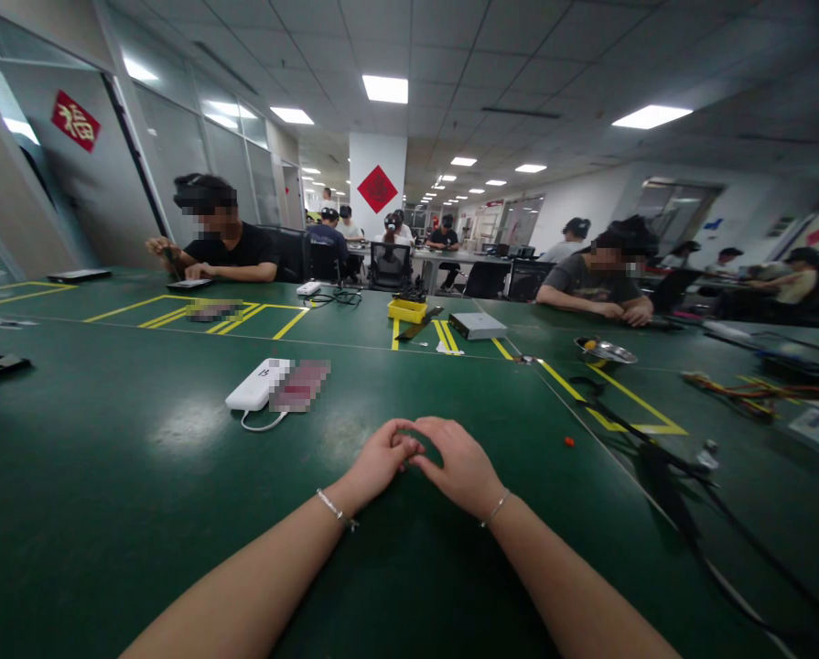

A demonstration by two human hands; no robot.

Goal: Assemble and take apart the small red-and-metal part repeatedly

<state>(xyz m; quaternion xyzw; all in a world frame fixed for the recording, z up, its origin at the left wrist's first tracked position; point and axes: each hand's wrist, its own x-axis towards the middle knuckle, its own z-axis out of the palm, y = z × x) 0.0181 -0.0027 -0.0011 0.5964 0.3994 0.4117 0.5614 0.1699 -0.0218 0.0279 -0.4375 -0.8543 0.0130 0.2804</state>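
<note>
My left hand (383, 455) and my right hand (461, 460) meet at the fingertips, low over the green table (141, 513). Fingers of both are bent and closed inward, with the right thumb against the left fingertips. Anything small between them is hidden from me. Each wrist wears a thin bracelet. Beyond my left hand lies a white power bank (258, 384) marked "15", its short white cable (264, 427) curving toward a blurred-out flat object (300, 385) beside it. A small orange-red piece (569, 441) rests to the right of my right hand.
Black straps and cables (670, 476) sprawl along the right. Further back are a yellow bin (407, 312), a grey box (478, 326), a metal bowl (605, 350) and yellow tape lines (642, 403). Two people sit across the table, one left (227, 243), one right (605, 275).
</note>
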